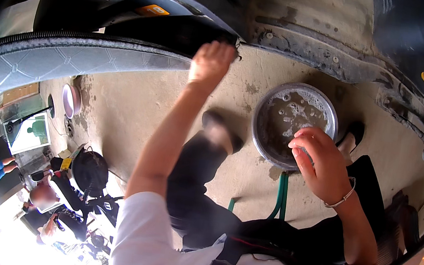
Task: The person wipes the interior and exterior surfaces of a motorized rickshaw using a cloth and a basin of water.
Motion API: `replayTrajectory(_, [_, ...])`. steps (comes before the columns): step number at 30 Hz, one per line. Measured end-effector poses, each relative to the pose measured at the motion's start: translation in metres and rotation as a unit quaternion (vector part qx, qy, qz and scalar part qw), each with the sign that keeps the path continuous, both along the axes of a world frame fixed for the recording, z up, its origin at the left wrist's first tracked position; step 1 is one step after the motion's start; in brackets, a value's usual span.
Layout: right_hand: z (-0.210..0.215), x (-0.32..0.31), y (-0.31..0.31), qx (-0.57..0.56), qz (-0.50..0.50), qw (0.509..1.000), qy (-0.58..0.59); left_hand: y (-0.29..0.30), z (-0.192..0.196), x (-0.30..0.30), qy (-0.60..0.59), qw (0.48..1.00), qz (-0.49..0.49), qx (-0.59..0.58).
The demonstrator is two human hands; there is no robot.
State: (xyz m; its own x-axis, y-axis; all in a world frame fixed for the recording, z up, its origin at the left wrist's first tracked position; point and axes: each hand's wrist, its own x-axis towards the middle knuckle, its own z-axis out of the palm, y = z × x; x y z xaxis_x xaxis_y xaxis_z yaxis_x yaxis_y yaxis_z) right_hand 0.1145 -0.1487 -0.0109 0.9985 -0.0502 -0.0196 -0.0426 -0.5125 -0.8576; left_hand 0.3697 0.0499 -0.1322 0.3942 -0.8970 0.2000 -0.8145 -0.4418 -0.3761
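My left hand [213, 62] reaches forward, its fingers curled at the dark edge of a black vehicle part [183, 31]. A small dark bit shows beside its fingertips, but what the fingers grip, if anything, is hidden. Just under that part runs a grey quilted panel [97, 59] with black ribbed trim. On the right, my right hand [321, 167] hovers over the near right rim of a round grey basin [258, 122]. Its fingers are bent, with the thumb apart, and I see nothing in them. Murky, foamy water [293, 111] stands in the basin.
A worn metal sill [309, 54] crosses the far side, with a dark panel [418, 53] at the right. Green stool legs [281, 196] show between my knees. A pinkish basin [70, 101] leans at the left. People and a motorbike [90, 172] appear at the lower left.
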Motion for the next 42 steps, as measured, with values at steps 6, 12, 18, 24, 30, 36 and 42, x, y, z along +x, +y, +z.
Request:
replayTrajectory(6, [0.003,0.001,0.001,-0.038,0.011,0.999,-0.018,-0.043,-0.065,-0.027,0.105,0.981,0.163,-0.025])
replayTrajectory(12, [0.003,0.004,0.009,-0.009,0.000,0.999,-0.041,0.006,-0.050,-0.067,0.491,0.835,0.144,0.202])
replayTrajectory(18, [0.003,0.002,0.016,0.004,0.016,0.999,-0.038,0.012,0.037,-0.093,0.299,0.923,0.228,-0.077])
replayTrajectory(24, [-0.012,-0.004,0.017,-0.030,0.036,0.998,-0.043,0.021,0.101,-0.031,-0.079,0.996,0.001,-0.033])
replayTrajectory(30, [-0.008,0.000,0.012,-0.054,0.050,0.996,-0.052,-0.009,0.048,-0.004,-0.025,0.984,0.125,0.121])
replayTrajectory(36, [-0.001,0.003,0.009,-0.057,0.060,0.995,-0.059,-0.026,-0.019,-0.013,-0.010,0.984,0.125,0.126])
replayTrajectory(42, [-0.011,-0.004,0.003,-0.067,0.037,0.997,-0.005,-0.037,-0.009,-0.050,0.454,0.861,0.217,0.076])
